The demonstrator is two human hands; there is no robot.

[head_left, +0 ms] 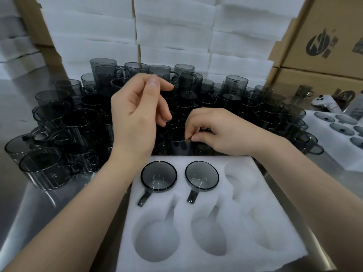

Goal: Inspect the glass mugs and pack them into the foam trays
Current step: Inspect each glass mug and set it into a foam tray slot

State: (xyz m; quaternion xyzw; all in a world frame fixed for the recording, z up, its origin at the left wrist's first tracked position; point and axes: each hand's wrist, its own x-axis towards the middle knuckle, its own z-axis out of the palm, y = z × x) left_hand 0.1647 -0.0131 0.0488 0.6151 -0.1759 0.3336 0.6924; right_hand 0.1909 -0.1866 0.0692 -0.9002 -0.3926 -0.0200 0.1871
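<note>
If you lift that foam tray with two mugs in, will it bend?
Probably a bit: the foam tray looks soft, so likely light and bendy. Both glass mugs sit in its far row, so that end may sag.

Figure: you face one near foam tray (pixel 275 222) with six pockets, of which two hold packed mugs (pixel 159 175) and four are unfilled, and one second tray (pixel 324 154) at the right showing at least five mug bases before the frame cuts it off. Beyond the near tray stand several dozen loose mugs (pixel 78 122), too crowded to count exactly. One held mug (pixel 177 138) is at your right hand (pixel 216 130), and your left hand (pixel 135 114) makes two hands. At the far side are three foam stacks (pixel 172 36), and at the right at least two cardboard boxes (pixel 324 36) and one white controller (pixel 324 103).
</note>
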